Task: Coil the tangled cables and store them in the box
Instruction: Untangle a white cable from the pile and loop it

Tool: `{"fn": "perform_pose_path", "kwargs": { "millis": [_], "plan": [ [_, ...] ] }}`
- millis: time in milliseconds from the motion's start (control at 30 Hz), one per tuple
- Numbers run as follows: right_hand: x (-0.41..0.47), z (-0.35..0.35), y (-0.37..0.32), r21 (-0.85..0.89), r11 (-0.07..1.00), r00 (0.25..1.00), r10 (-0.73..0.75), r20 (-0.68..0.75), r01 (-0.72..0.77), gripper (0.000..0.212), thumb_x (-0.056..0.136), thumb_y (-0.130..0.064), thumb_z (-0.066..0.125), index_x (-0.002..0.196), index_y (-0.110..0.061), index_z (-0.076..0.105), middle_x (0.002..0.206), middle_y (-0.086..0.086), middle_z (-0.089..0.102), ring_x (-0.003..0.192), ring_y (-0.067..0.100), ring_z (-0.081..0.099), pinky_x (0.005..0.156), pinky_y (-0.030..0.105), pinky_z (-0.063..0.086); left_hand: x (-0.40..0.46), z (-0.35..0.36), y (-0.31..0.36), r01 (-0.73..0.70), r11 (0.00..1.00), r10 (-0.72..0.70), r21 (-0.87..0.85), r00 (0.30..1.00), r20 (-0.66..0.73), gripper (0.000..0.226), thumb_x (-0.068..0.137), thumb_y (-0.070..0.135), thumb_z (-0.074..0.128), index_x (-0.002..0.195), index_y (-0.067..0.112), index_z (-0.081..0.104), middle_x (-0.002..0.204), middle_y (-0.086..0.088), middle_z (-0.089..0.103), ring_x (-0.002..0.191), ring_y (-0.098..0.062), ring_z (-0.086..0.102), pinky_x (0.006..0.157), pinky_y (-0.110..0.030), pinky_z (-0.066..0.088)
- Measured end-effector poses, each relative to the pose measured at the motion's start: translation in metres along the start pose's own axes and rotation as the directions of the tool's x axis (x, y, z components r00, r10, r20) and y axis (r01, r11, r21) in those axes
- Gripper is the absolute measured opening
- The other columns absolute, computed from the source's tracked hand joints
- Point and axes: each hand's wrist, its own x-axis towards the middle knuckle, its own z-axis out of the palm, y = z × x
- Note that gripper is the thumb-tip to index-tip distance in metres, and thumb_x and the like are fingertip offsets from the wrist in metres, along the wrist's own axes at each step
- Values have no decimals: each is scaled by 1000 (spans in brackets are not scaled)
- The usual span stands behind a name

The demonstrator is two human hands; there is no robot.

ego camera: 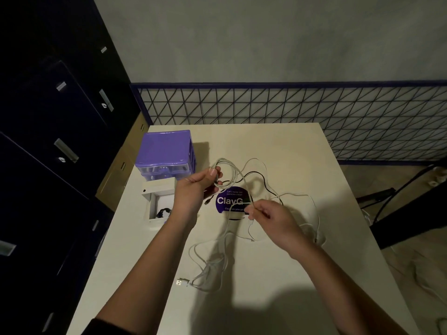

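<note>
Now left hand (193,187) grips white cable (229,170) coil; right hand (268,213) pinches strand.

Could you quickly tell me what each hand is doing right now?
Left hand: grips the coiled loops of the thin white cable.
Right hand: pinches the same cable's loose run.

Between my hands the way is crossed by white cable (235,176) strands running from the loops in my left hand (193,189) to the pinch of my right hand (268,213). A black cable (262,177) snakes over the table (302,274) just beyond, around the purple sticker (229,201). Loose white loops and a USB plug (180,282) lie near the table's front. The open white box (157,201) sits just left of my left wrist, with the purple drawer unit (165,151) behind it. The table's right front lies bare.
</note>
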Motion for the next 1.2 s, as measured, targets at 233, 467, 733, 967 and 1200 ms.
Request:
{"fn": "perform_pose_path", "kwargs": {
  "millis": [233,467,733,967,1200],
  "plan": [
    [5,-3,38,-226,974,977,-60,-207,12,16,93,-11,59,91,-3,72,95,1,57,91,18,51,78,8,32,4,-11,11,34,994,-36,-105,999,-18,23,90,18,64,108,5,71,102,-9,70,83,-17,62,75,-20,57],
    [15,-26,11,276,956,874,50,-483,97,20,96,-16,55,108,-15,71,95,5,72,87,16,69,80,17,52,-3,-10,11,51,999,-52,13,991,124,18,92,21,61,100,19,77,98,-10,67,90,-21,57,87,-27,50],
    [19,-38,-10,484,852,900,35,-434,200,24,101,-9,41,112,-9,63,96,14,67,88,31,70,83,35,57,-11,-1,14,74,996,-83,54,979,187,16,91,22,62,94,24,78,94,-22,60,84,-20,63,95,-31,53],
    [18,-51,-16,604,768,901,85,-426,213,24,102,-10,41,113,-2,60,104,21,63,91,28,69,84,32,57,-13,-4,14,81,994,-93,70,976,199,17,90,21,63,98,20,78,83,-15,64,76,-24,54,81,-27,55],
    [21,-52,-25,709,683,952,64,-300,177,26,100,-12,44,122,-6,57,104,15,66,92,28,69,87,35,56,-16,2,13,102,992,-114,74,974,194,19,89,18,64,104,12,74,82,-11,70,67,-16,60,74,-22,56]
  ]
}}
